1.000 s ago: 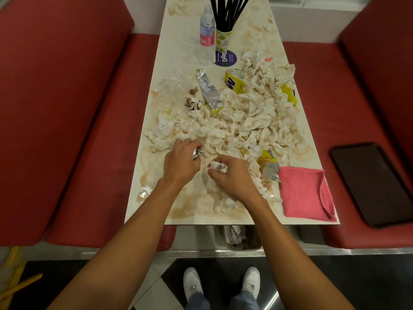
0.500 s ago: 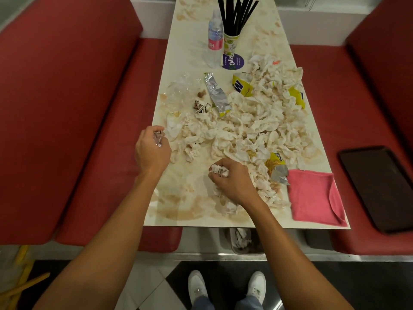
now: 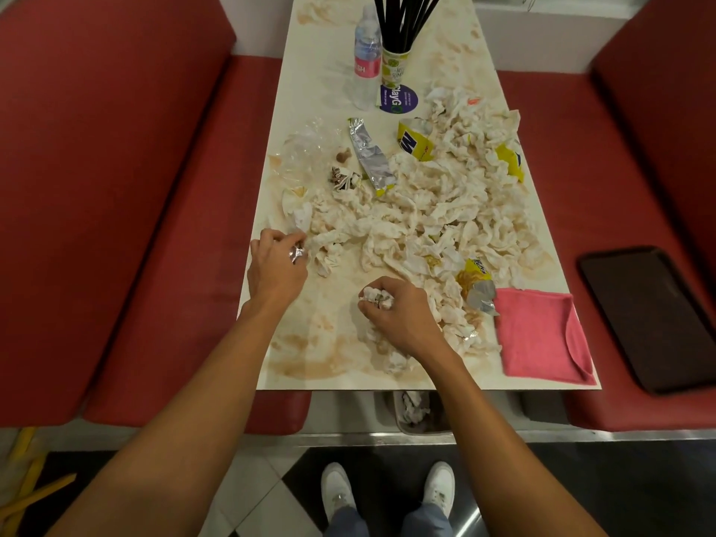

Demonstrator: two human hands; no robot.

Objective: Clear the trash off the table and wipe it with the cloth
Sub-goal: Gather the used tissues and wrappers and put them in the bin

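A heap of crumpled stained napkins [image 3: 434, 211] covers the middle of the stained white table [image 3: 310, 354], mixed with yellow wrappers [image 3: 416, 143] and a silver foil wrapper [image 3: 370, 155]. My left hand [image 3: 277, 265] sits at the table's left edge, holding a small foil scrap and pinching a napkin at the heap's left end. My right hand [image 3: 395, 313] grips a wad of crumpled napkins near the front of the table. A folded pink cloth [image 3: 538, 339] lies at the front right corner.
A water bottle [image 3: 366, 63], a cup of black straws [image 3: 395, 52] and a round purple sticker [image 3: 399, 98] stand at the far end. A bin [image 3: 416, 412] with napkins sits under the front edge. Red benches flank the table; a dark tray [image 3: 651, 315] lies on the right one.
My left hand, holding the foil scrap, went from the middle of the heap out to the left edge, then reached to the napkin at the heap's left end. My right hand stayed put.
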